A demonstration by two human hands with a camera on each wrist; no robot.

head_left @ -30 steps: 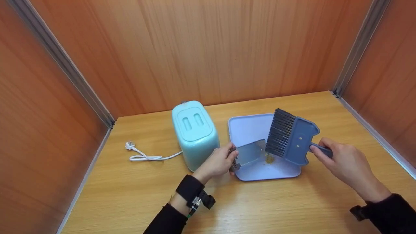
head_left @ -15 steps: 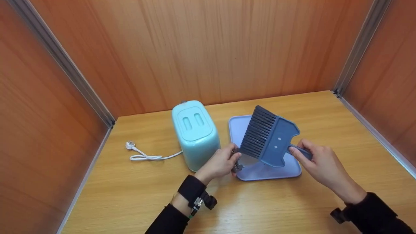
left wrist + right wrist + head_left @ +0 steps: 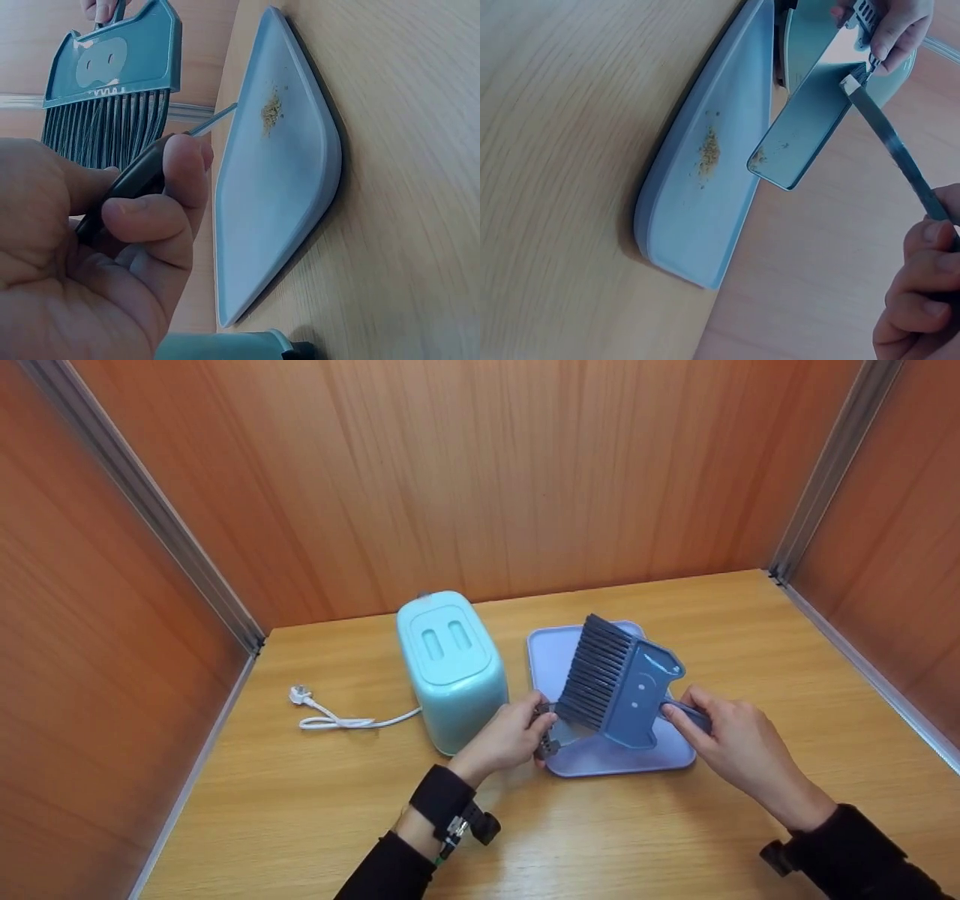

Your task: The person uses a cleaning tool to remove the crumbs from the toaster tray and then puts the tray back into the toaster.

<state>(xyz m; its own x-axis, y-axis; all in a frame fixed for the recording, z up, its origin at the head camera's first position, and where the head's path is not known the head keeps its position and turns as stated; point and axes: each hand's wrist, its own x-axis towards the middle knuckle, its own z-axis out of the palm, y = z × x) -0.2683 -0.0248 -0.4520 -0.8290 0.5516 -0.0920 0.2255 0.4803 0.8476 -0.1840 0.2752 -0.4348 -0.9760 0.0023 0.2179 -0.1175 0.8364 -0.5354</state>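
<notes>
A thin grey metal tray [image 3: 802, 131], pinched by the left hand [image 3: 508, 733], tilts over a pale purple rectangular tray [image 3: 637, 757]; the right hand [image 3: 739, 736] grips a blue-grey plastic brush [image 3: 628, 701]. Tan crumbs [image 3: 709, 155] already lie below; some seem left above.

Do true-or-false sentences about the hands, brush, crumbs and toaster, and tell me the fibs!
1. The right hand holds the brush. True.
2. The other hand is empty. False: the left hand grips the metal tray.
3. Crumbs lie on the purple tray. True.
4. The blue-green toaster stands on the table. True.
5. The toaster is plugged in. False: the white plug lies on the table.
</notes>
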